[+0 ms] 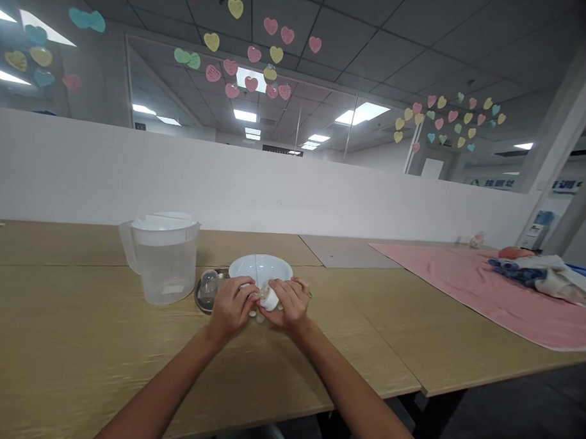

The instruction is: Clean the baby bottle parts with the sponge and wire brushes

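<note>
- Gripping: right hand (290, 302) clamped round small white container (270, 299), between both hands.
- Left hand (232, 309): fingers curled at its left end; clamped or not, cannot tell.
- Just beyond grip: white bowl (278, 268).
- Left of grip: metal tray (204, 307), then pitcher (165, 269).

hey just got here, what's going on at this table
A person is handling a small white item over the table. The right hand grips it, and the left hand has its fingertips close against it; what it is can't be made out. A few small pale pieces lie below the hands. A white bowl stands just beyond, with a lidded pitcher off to the left.
</note>
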A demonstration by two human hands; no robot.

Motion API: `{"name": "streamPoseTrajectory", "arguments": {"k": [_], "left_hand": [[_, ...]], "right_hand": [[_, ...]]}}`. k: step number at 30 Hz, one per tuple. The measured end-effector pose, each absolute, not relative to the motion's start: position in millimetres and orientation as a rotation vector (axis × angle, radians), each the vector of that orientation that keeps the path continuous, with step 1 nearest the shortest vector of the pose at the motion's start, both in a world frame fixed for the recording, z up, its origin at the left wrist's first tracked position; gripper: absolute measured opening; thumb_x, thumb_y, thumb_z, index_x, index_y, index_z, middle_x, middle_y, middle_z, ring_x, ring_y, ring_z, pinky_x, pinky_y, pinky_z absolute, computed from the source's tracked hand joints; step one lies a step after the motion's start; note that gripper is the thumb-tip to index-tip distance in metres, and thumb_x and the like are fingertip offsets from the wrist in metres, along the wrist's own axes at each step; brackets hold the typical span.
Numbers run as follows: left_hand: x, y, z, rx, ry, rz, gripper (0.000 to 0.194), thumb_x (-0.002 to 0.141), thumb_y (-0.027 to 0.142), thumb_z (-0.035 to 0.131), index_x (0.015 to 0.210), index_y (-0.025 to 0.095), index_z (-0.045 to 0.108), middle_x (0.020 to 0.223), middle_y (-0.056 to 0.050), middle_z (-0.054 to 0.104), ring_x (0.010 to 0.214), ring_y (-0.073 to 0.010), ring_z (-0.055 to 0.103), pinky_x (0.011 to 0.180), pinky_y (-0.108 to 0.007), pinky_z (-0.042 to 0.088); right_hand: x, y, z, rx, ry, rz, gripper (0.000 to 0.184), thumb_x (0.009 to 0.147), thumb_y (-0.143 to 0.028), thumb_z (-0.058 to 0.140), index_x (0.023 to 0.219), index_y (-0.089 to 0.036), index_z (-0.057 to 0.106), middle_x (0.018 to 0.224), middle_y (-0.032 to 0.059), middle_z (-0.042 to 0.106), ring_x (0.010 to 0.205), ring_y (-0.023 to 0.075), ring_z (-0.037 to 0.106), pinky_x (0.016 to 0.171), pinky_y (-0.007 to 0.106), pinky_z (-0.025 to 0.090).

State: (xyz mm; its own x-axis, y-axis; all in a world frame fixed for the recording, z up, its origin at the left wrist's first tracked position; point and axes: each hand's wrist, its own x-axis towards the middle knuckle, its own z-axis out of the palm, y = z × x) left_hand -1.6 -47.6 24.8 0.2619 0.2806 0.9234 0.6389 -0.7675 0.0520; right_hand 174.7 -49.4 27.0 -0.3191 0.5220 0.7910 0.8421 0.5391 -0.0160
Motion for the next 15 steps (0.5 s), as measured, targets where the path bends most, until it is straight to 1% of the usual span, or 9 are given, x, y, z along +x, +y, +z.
{"name": "streamPoseTrajectory", "arguments": {"k": [3, 6, 8, 11, 15], "left_hand": [[-7, -45, 29, -2.124, -0.717, -1.337, 0.016, 0.084, 0.025, 0.044, 0.089, 0.023, 0.059, 0.091, -0.008, 0.062, 0.087, -0.0197, 0.055, 0.078, -0.036, 0.042], [-11, -42, 34, -2.022, -0.525, -1.232, 0.015, 0.084, 0.022, 0.044, 0.086, 0.023, 0.058, 0.086, -0.006, 0.062, 0.082, -0.0176, 0.055, 0.077, -0.034, 0.042], [-14, -39, 37, -1.93, -0.426, -1.222, 0.013, 0.083, 0.019, 0.045, 0.083, 0.022, 0.057, 0.082, -0.005, 0.061, 0.08, -0.0167, 0.055, 0.077, -0.034, 0.042], [-20, -34, 38, -1.878, -0.347, -1.155, 0.01, 0.079, 0.013, 0.05, 0.08, 0.021, 0.056, 0.079, -0.004, 0.06, 0.077, -0.0158, 0.054, 0.077, -0.035, 0.042], [-28, -30, 37, -1.9, -0.33, -1.037, 0.011, 0.075, 0.01, 0.055, 0.077, 0.021, 0.054, 0.074, -0.001, 0.059, 0.071, -0.0136, 0.053, 0.074, -0.033, 0.041]], "right_hand": [[176, -53, 28, -1.077, -1.995, -0.567, 0.045, 0.069, -0.051, 0.056, 0.101, -0.021, 0.062, 0.089, 0.0084, 0.067, 0.082, 0.0231, 0.06, 0.086, 0.041, 0.033], [173, -56, 32, -0.803, -1.897, -0.739, 0.043, 0.065, -0.052, 0.057, 0.093, -0.02, 0.061, 0.076, 0.006, 0.066, 0.066, 0.0194, 0.059, 0.074, 0.038, 0.035], [168, -58, 35, -0.592, -1.786, -0.832, 0.041, 0.065, -0.05, 0.057, 0.092, -0.019, 0.059, 0.07, 0.0044, 0.065, 0.059, 0.017, 0.056, 0.068, 0.036, 0.034], [161, -61, 40, -0.433, -1.711, -0.85, 0.04, 0.066, -0.045, 0.057, 0.094, -0.017, 0.056, 0.066, 0.0032, 0.063, 0.056, 0.0163, 0.054, 0.064, 0.034, 0.033], [154, -66, 42, -0.418, -1.742, -0.799, 0.037, 0.065, -0.042, 0.058, 0.092, -0.017, 0.055, 0.063, 0.0018, 0.061, 0.055, 0.0158, 0.053, 0.064, 0.034, 0.032]]}}
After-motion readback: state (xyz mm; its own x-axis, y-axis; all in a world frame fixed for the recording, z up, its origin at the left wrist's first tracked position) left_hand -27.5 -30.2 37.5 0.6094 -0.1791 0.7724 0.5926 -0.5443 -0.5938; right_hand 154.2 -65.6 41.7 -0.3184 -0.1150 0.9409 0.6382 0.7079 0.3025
